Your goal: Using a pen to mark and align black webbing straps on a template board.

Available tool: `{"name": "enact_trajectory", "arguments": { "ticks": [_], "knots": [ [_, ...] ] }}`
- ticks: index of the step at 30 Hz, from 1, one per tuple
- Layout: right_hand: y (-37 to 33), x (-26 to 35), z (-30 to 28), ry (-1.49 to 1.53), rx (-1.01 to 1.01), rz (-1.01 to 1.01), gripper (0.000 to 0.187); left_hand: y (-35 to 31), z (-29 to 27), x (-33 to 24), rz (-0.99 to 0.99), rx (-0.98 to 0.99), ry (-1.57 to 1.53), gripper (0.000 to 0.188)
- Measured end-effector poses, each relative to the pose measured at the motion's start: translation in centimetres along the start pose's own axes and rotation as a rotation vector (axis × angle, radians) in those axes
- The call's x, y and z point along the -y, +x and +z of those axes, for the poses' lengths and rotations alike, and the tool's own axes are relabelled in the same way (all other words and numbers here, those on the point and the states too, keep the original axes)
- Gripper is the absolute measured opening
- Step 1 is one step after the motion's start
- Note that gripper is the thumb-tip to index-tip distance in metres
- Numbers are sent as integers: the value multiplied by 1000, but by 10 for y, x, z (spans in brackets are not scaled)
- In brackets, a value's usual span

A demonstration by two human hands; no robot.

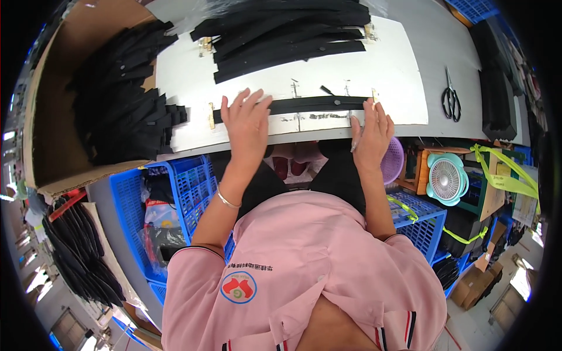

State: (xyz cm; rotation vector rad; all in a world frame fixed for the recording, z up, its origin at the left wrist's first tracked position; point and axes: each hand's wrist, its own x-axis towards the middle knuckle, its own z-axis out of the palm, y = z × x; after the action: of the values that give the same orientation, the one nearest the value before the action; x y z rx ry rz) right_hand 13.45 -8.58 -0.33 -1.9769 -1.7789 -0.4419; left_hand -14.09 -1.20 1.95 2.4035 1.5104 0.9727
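A black fabric strip (298, 105) with a small round grey snap (337, 102) lies lengthwise on a white board (404, 76). My left hand (246, 123) rests over the strip's left end, its fingers spread. At the right end is my right hand (373, 131), fingertips on or just beside the strip and thumb held apart from the fingers. Neither hand appears to grip anything. Short bits of yellowish tape and pen marks (295, 88) show on the board around the strip. A small black scrap (326, 90) lies just beyond it.
Many black strips (281, 35) are heaped on the board's far side. A cardboard box (52, 88) at left holds more strips (117, 99). Black-handled scissors (451, 102) lie on the grey table, right. Blue crates (193, 187) and a turquoise fan (448, 179) stand below table level.
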Motion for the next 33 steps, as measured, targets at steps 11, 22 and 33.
{"name": "enact_trajectory", "arguments": {
  "ticks": [11, 22, 33],
  "knots": [
    [-1, -1, 2, -48, -2, -40, 46, -49, -9, 13, -211, 77, 103, 59],
    [27, 21, -17, 109, -23, -14, 34, -57, -13, 19, -216, 53, 90, 57],
    [74, 157, 20, 1251, 422, 196, 18, -53, -19, 20, -227, 14, 37, 63]
  ]
}}
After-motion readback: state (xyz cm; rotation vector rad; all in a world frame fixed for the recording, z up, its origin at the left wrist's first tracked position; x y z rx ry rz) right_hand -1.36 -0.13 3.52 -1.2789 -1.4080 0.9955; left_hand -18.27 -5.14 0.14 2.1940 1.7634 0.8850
